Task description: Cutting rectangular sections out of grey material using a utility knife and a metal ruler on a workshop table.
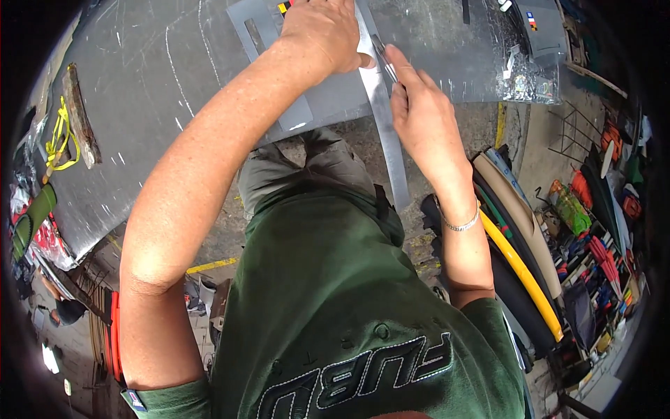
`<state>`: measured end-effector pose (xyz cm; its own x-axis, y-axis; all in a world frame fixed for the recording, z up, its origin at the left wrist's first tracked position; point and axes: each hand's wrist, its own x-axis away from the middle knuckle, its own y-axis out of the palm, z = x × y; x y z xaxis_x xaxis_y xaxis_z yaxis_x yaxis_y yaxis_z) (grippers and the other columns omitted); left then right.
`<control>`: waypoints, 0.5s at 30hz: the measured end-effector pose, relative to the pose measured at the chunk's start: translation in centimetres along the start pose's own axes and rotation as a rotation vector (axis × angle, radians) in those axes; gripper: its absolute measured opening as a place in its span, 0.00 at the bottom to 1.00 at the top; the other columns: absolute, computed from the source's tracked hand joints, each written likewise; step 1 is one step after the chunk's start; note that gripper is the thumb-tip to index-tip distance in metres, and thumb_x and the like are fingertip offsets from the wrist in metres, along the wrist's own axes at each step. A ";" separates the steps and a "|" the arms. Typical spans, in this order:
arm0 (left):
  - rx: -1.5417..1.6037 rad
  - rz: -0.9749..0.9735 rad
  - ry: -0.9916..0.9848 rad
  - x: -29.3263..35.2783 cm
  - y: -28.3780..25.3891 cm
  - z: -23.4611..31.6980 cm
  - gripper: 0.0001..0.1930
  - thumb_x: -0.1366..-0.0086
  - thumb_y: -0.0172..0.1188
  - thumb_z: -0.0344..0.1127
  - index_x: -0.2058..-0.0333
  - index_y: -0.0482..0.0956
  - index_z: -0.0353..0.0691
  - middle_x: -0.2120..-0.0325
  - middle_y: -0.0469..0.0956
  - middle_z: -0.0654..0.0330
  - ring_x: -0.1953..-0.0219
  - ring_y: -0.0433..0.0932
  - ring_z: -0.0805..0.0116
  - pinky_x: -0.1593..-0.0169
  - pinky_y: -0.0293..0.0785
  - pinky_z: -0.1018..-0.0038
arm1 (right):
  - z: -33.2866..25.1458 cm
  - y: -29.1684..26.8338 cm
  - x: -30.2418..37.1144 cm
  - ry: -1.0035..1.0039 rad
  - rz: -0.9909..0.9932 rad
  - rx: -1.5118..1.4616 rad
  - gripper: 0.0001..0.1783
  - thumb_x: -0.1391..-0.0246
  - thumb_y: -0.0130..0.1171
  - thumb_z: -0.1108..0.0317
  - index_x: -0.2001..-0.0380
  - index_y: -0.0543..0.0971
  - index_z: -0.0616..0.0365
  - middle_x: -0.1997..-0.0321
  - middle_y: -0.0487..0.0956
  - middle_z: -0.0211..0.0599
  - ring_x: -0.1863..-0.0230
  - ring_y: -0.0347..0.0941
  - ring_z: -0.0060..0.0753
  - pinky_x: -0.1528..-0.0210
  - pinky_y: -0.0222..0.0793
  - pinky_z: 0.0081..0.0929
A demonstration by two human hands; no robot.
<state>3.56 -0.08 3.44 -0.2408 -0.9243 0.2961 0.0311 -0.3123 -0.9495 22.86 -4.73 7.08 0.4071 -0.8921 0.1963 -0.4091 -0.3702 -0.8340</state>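
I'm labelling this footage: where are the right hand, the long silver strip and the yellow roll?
Right hand (pixel 426 115): head view, back of the hand.
Long silver strip (pixel 389 140): head view, its lower stretch, past the table edge.
Yellow roll (pixel 522 267): head view, mid-length.

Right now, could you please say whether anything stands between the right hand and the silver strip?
Only the slim tool that the right hand holds at the right edge of the silver strip; nothing else visible stands between.
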 end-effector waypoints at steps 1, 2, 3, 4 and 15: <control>0.112 0.233 0.088 0.6 0.3 -0.4 0.55 0.40 0.63 0.67 0.32 0.60 0.21 0.28 0.54 0.38 0.24 0.51 0.46 0.26 0.53 0.56 | -0.1 -0.1 0.5 0.003 -0.002 0.000 0.32 0.41 0.55 0.77 0.32 0.69 0.54 0.56 0.79 0.56 0.57 0.79 0.64 0.53 0.78 0.53; 0.114 0.231 0.089 0.1 0.5 0.0 0.55 0.40 0.63 0.67 0.32 0.60 0.21 0.28 0.54 0.38 0.24 0.51 0.46 0.26 0.53 0.56 | -0.2 -0.3 0.9 0.031 -0.028 -0.008 0.32 0.41 0.54 0.77 0.32 0.69 0.54 0.56 0.79 0.56 0.57 0.79 0.64 0.53 0.78 0.53; 0.014 0.049 0.007 -0.4 -1.4 1.0 0.55 0.40 0.64 0.67 0.32 0.60 0.21 0.28 0.54 0.38 0.24 0.51 0.46 0.26 0.54 0.57 | 0.0 -0.2 1.3 0.063 -0.053 -0.017 0.33 0.41 0.54 0.77 0.31 0.68 0.53 0.56 0.78 0.55 0.58 0.79 0.63 0.53 0.78 0.53; -0.086 -0.132 -0.074 -0.7 -2.8 1.6 0.55 0.40 0.64 0.67 0.33 0.60 0.21 0.28 0.55 0.38 0.24 0.51 0.46 0.26 0.54 0.57 | 0.1 -0.2 1.7 0.069 -0.053 -0.016 0.33 0.41 0.54 0.77 0.31 0.68 0.53 0.56 0.78 0.55 0.58 0.79 0.63 0.53 0.78 0.53; 0.135 0.025 0.044 -0.5 1.3 -1.4 0.56 0.42 0.66 0.66 0.33 0.60 0.20 0.29 0.55 0.36 0.25 0.53 0.44 0.26 0.55 0.55 | 0.2 -0.6 4.1 0.131 -0.093 -0.035 0.33 0.40 0.54 0.76 0.31 0.68 0.52 0.53 0.77 0.53 0.57 0.79 0.62 0.53 0.77 0.52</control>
<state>2.35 0.25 1.91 -0.2809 -0.9225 0.2646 0.1667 -0.3184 -0.9332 24.93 -8.14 8.31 0.3352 -0.8789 0.3394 -0.4038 -0.4595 -0.7911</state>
